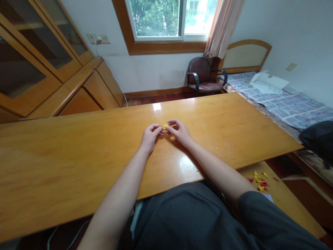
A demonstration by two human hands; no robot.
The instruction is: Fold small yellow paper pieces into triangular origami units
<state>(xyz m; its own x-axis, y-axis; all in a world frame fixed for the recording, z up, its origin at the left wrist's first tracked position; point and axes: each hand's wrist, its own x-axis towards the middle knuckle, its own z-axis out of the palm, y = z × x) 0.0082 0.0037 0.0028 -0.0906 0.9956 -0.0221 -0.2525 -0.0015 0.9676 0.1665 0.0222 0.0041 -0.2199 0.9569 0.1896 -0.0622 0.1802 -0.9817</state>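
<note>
Between my two hands, just above the wooden table [85, 149], is a small piece of folded yellow paper [163, 126]. My left hand [151, 134] pinches its left side between thumb and fingers. On the right side, my right hand [179, 130] grips the paper with the thumb, its index finger raised over the far edge. Both forearms come in from the near side of the table. Most of the paper is covered by my fingers, so its exact shape cannot be made out.
Several small yellow and red folded paper pieces [261, 181] lie on a lower wooden surface [291, 205] at the right. Beyond the table stand a brown armchair [201, 74] and a bed [293, 100]. A glass-door cabinet [52, 59] is at the left.
</note>
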